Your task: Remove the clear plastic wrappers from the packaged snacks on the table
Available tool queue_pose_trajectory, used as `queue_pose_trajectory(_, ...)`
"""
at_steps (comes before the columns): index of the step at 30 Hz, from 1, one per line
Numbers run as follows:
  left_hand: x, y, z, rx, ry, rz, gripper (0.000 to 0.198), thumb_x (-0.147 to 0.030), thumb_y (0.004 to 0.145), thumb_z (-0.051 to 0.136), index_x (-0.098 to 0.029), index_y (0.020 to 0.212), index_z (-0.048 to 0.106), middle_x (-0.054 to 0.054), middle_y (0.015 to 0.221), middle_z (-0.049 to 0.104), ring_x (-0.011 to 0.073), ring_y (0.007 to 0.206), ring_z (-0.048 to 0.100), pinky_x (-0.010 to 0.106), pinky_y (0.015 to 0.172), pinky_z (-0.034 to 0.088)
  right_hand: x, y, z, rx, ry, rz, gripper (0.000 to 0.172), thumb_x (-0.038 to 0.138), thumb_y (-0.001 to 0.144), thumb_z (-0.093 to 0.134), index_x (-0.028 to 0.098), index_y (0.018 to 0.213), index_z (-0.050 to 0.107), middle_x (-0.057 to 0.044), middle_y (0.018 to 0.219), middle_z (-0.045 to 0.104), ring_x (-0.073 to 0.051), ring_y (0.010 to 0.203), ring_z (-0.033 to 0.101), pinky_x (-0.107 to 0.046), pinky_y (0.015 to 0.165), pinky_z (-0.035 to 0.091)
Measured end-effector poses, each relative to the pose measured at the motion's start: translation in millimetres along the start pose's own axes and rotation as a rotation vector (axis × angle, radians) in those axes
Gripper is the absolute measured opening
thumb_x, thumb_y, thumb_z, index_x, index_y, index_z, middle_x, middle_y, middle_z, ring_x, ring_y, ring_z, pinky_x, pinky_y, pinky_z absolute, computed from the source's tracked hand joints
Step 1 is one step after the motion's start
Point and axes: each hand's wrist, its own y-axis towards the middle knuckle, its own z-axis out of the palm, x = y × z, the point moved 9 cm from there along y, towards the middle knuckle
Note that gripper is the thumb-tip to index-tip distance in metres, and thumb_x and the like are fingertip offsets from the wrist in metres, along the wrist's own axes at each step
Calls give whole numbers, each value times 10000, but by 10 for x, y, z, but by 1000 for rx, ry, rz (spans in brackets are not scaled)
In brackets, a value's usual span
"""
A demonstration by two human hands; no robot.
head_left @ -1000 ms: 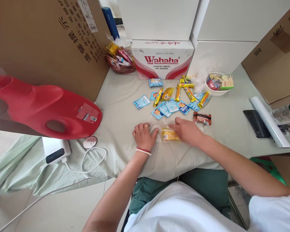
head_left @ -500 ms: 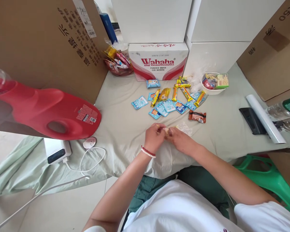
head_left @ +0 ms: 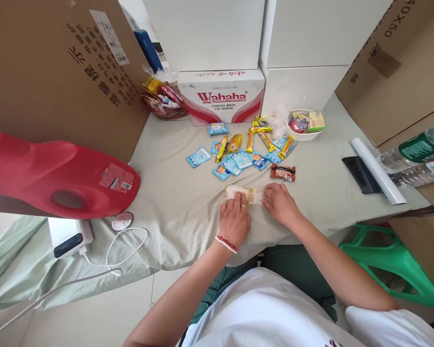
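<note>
A snack in a clear and yellowish plastic wrapper (head_left: 252, 193) lies on the cloth in front of me. My left hand (head_left: 235, 219) rests palm down, its outstretched fingers on top of the wrapper's left part. With thumb and fingers together, my right hand (head_left: 281, 203) pinches the crinkled right end of the same wrapper. Just beyond the right hand is a brown snack packet (head_left: 283, 172). Farther back lie several blue sachets (head_left: 241, 159), several yellow wrapped bars (head_left: 266, 141) and an amber packet (head_left: 235, 143).
A Wahaha carton (head_left: 222, 99) stands at the back, between a bag of sweets (head_left: 164, 103) and a white bowl (head_left: 305, 136) of snacks. A red jug (head_left: 68, 178) and a power bank (head_left: 67, 238) are left. A white roll (head_left: 379, 171) and plastic bottles (head_left: 415, 148) are right.
My hands have moved apart. The wrapped snack, earlier between both hands' fingertips, now lies on the cloth with my left hand flattened over it. The view has shifted slightly right.
</note>
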Motion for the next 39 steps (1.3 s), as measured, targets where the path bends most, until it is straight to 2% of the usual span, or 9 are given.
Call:
queue_pose_trajectory(5,-29,29,-34,-18,27,57,458,-153,975,459,-110,1395,638,189,1486,621,319,1161,652,471,901,491,533,228,-149,2,62,-138,154,210,1005,546,178,1035,694,-81,1007,695,-206,918,632,-291,806,445)
queue_pose_trajectory(9,41,30,-99,0,-38,118,252,-173,946,521,-126,979,766,200,1037,760,347,1017,693,490,857,530,1066,507,131,104,-31,-274,206,172,1029,495,150,1070,695,-115,1075,691,-201,903,628,-290,790,443)
queue_pose_trajectory(12,235,-205,-305,-155,-210,222,257,-208,952,549,-124,1130,714,190,1130,750,317,1042,708,456,860,569,1278,481,278,120,-38,-420,289,235,1091,429,133,1064,698,-124,1073,687,-211,951,612,-316,870,460)
queue_pose_trajectory(17,798,-884,-490,-395,-277,194,323,-138,979,547,-196,1291,608,141,1289,729,270,1141,695,433,933,543,1224,175,273,32,-65,-596,426,473,991,675,143,1260,663,-136,1304,665,-297,1207,541,-447,1037,447)
queue_pose_trajectory(22,960,-1138,-352,-430,-170,101,215,-132,967,577,-205,1153,656,105,1155,778,295,1063,709,437,883,510,1082,201,236,-115,-34,-597,404,137,1033,506,192,1422,600,-110,1433,637,-270,1331,508,-466,1130,412)
queue_pose_trajectory(26,866,-1140,-334,-527,-51,71,238,-107,916,633,-179,1137,681,102,1110,798,295,1003,722,407,835,502,540,504,-305,-356,142,-464,430,174,1068,372,235,1426,604,-99,1366,675,-241,1226,593,-411,1073,478)
queue_pose_trajectory(33,805,-1132,-314,-564,39,86,294,-68,891,640,-149,1165,708,103,1067,815,263,935,732,375,798,500,-1789,1482,-2147,-905,155,363,422,205,1098,259,110,1414,521,-184,1358,603,-223,1265,551,-388,1098,395)
queue_pose_trajectory(36,813,-1132,-282,-558,42,85,296,-65,889,633,-154,1161,708,99,1056,815,261,930,727,376,794,500,-2167,1863,-2306,-867,36,582,456,116,1082,200,54,1472,427,-239,1389,524,-200,1250,494,-376,1073,351)
queue_pose_trajectory(39,860,-1123,-292,-531,18,54,267,-80,898,630,-180,1134,703,88,1055,806,263,948,715,384,804,501,-2108,2175,-2005,-629,-79,587,395,103,1052,306,92,1358,556,-200,1281,587,-234,1252,459,-409,1042,338)
